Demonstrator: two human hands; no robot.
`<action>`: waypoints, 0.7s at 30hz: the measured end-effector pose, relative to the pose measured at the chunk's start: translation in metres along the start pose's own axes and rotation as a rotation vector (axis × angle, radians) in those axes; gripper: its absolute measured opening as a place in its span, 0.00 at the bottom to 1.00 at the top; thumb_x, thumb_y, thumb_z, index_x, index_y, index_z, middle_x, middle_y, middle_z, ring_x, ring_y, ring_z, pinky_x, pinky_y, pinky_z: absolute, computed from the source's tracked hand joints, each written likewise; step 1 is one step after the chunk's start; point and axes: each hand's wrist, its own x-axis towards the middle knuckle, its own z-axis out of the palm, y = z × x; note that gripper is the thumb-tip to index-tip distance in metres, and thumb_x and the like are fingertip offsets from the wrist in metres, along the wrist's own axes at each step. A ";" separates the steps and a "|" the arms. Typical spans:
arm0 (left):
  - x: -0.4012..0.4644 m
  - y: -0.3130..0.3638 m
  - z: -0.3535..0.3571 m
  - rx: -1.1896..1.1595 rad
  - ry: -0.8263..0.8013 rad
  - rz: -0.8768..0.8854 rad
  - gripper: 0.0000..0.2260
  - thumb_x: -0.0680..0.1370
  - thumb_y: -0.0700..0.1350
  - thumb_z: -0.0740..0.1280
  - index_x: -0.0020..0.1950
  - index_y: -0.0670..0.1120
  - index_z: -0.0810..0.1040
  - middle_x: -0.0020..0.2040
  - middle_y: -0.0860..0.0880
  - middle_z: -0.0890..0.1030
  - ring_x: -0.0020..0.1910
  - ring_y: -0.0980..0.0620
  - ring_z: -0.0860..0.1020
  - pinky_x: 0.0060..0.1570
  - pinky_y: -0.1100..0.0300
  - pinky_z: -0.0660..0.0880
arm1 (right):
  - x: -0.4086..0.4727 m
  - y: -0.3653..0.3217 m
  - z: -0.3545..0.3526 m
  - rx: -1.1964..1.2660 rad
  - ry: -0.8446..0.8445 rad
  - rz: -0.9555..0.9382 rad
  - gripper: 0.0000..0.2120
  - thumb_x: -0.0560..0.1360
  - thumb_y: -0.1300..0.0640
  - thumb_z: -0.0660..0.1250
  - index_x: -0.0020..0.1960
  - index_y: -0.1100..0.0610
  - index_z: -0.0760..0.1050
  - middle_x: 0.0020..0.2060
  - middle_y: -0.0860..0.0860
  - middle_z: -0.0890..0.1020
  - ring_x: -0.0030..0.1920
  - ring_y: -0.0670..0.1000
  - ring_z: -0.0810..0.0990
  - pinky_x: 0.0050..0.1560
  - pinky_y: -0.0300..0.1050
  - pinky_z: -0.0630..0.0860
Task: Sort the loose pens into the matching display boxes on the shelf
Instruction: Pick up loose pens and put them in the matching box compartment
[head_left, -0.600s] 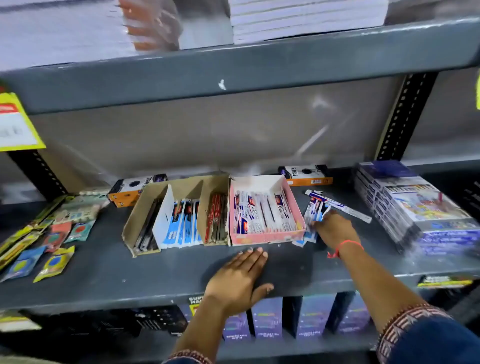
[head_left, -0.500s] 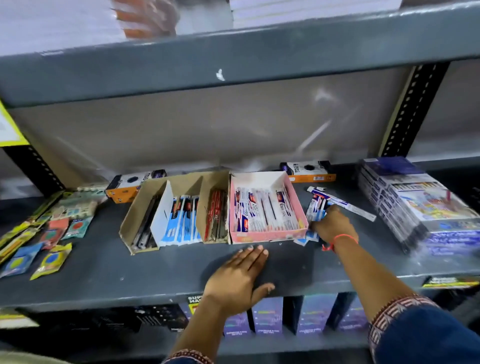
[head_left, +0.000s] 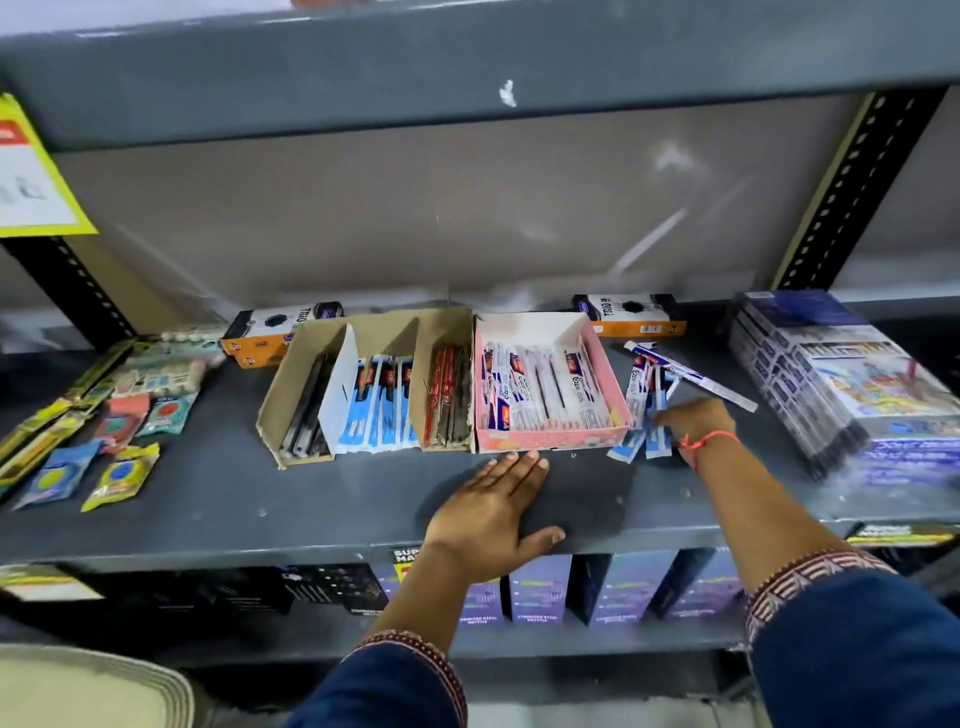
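Note:
Several loose wrapped pens (head_left: 644, 410) in blue and white sleeves lie on the grey shelf (head_left: 311, 499), just right of a pink display box (head_left: 550, 439) holding white wrapped pens. My right hand (head_left: 693, 421) rests on these loose pens with its fingers curled over them. One long white pen (head_left: 696, 375) lies slanted behind that hand. Left of the pink box stands a brown cardboard display box (head_left: 270, 415) with compartments of black, blue-sleeved and red pens. My left hand (head_left: 493, 514) lies flat and open on the shelf front, holding nothing.
Two orange-and-white boxes (head_left: 631, 314) sit at the back. A stack of wrapped notebook packs (head_left: 841, 379) fills the right end. Small packets (head_left: 119, 475) lie scattered at the left. The upper shelf (head_left: 467, 62) hangs overhead. Purple boxes (head_left: 540, 587) stand on the shelf below.
My right hand has closed down over the loose pens beside the pink box. My left hand has stayed flat on the shelf. The view has shifted slightly.

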 end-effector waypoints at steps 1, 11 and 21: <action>0.000 -0.001 0.000 -0.003 -0.006 0.002 0.33 0.76 0.66 0.50 0.75 0.51 0.46 0.77 0.51 0.50 0.74 0.53 0.46 0.71 0.58 0.43 | -0.002 0.002 -0.004 0.067 -0.011 0.021 0.09 0.67 0.64 0.74 0.42 0.67 0.77 0.38 0.60 0.78 0.42 0.56 0.76 0.43 0.46 0.72; 0.001 -0.003 0.007 0.049 -0.014 0.006 0.33 0.77 0.66 0.46 0.75 0.50 0.42 0.76 0.51 0.45 0.73 0.54 0.41 0.70 0.58 0.38 | -0.064 0.030 -0.021 0.585 -0.290 0.164 0.11 0.74 0.65 0.65 0.34 0.56 0.75 0.14 0.45 0.69 0.20 0.44 0.63 0.16 0.26 0.59; 0.002 -0.004 0.008 0.033 0.006 0.011 0.39 0.71 0.71 0.39 0.75 0.50 0.45 0.76 0.52 0.47 0.73 0.55 0.42 0.70 0.60 0.38 | -0.094 0.034 0.000 0.584 -0.466 0.018 0.10 0.72 0.65 0.68 0.34 0.53 0.77 0.21 0.43 0.80 0.20 0.39 0.74 0.29 0.33 0.67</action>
